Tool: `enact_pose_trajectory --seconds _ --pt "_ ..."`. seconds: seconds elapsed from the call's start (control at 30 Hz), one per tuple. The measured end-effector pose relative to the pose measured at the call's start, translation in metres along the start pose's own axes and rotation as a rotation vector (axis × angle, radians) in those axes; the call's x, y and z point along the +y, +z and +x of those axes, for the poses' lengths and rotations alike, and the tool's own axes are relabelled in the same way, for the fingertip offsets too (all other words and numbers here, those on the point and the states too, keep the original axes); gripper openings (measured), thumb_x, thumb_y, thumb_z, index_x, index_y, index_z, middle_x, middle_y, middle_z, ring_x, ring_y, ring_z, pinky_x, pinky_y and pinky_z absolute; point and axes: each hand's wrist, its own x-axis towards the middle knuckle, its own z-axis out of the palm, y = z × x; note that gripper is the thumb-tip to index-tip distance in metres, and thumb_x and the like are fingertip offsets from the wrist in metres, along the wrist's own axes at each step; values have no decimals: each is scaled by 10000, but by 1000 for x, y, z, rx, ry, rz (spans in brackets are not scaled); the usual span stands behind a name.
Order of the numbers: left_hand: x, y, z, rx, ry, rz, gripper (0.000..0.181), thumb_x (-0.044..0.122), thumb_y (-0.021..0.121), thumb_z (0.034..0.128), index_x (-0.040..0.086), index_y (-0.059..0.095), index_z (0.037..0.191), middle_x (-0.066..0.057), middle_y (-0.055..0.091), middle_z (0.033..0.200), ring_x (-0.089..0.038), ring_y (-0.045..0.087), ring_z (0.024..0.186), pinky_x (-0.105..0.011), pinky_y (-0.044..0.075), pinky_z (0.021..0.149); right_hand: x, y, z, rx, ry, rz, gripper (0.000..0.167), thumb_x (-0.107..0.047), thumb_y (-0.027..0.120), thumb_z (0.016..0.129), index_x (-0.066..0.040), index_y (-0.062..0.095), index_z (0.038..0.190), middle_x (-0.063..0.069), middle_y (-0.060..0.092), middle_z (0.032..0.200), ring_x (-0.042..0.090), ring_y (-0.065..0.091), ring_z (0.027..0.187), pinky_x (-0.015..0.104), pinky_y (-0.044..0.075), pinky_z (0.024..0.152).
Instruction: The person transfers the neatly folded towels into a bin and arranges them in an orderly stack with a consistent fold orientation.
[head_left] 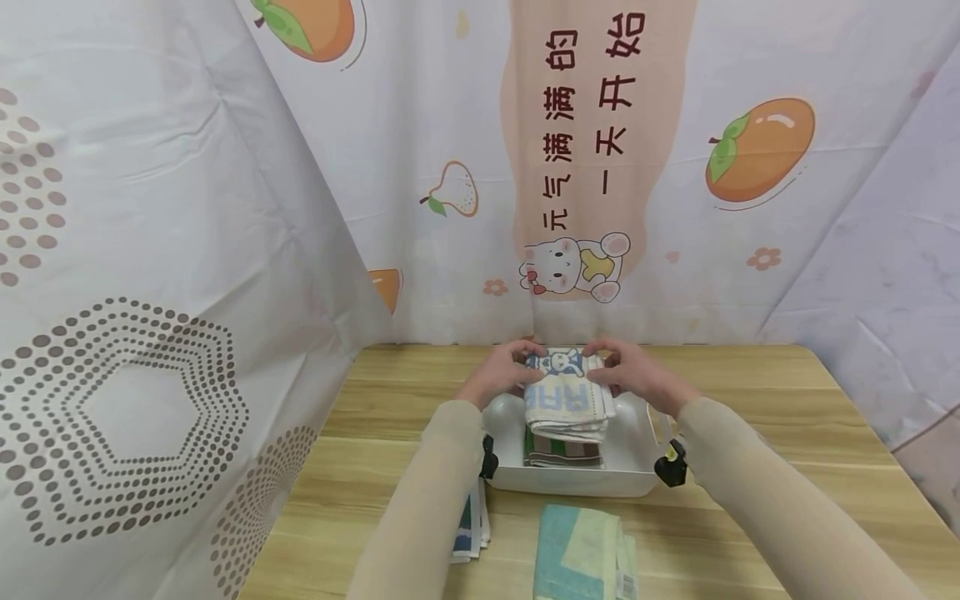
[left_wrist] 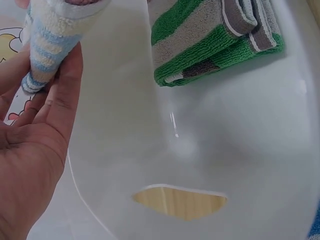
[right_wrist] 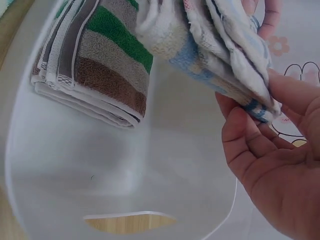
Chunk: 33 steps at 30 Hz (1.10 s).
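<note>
A folded white and blue towel (head_left: pixel 566 400) with an animal pattern is held above a white plastic basket (head_left: pixel 573 482). My left hand (head_left: pixel 501 371) pinches its left edge, thumb on one face and fingers on the other; the left wrist view shows that grip on the towel (left_wrist: pixel 52 45). My right hand (head_left: pixel 636 375) grips the opposite edge, and its fingers lie under the folded layers in the right wrist view. Inside the basket lies a folded green, grey and brown striped towel (right_wrist: pixel 107 65), partly covered by the held towel in the head view.
On the wooden table (head_left: pixel 750 500), a teal and pale yellow folded towel (head_left: pixel 577 550) lies in front of the basket. A dark blue and white towel (head_left: pixel 468 525) is partly hidden behind my left forearm. A printed curtain (head_left: pixel 465 250) hangs along the table's back edge.
</note>
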Motion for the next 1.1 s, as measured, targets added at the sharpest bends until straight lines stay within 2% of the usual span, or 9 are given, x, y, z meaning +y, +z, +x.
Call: enact_pose_trajectory --seconds 0.2,0.37,0.63,0.9,1.1 --pt "1 3 1 -6 -55 39 330 149 766 927 199 686 1243 -103 613 1156 -251 652 949 -369 610 742 1 1 3 -33 21 -5 449 -173 659 1005 -92 512 1421 158 553 1094 244 576 882 422 543 824" --pt "-2 5 2 -11 -87 81 330 149 768 925 197 680 1240 -93 624 1164 -257 656 936 -370 610 733 4 3 7 -60 31 -18 477 -165 682 984 -84 508 1421 155 544 1092 242 568 877 411 538 816" --pt "-9 8 4 -52 -95 74 341 78 754 915 160 674 1236 -118 613 1130 -266 668 914 -418 621 735 5 7 11 -89 54 -37 486 -138 692 975 -63 512 1420 173 591 1100 245 608 873 354 546 774" --pt "-16 10 6 -96 -133 86 351 57 751 911 136 652 1238 -122 613 1118 -264 670 893 -401 617 710 7 14 13 -80 97 -105 516 -151 717 959 -68 515 1426 165 602 1095 232 633 885 354 569 779" --pt "-18 12 5 -109 -129 117 389 15 754 892 112 644 1253 -130 617 1131 -263 674 902 -405 616 717 10 19 15 -105 119 -115 549 -141 718 955 -64 489 1447 157 587 1091 233 612 899 339 555 787"
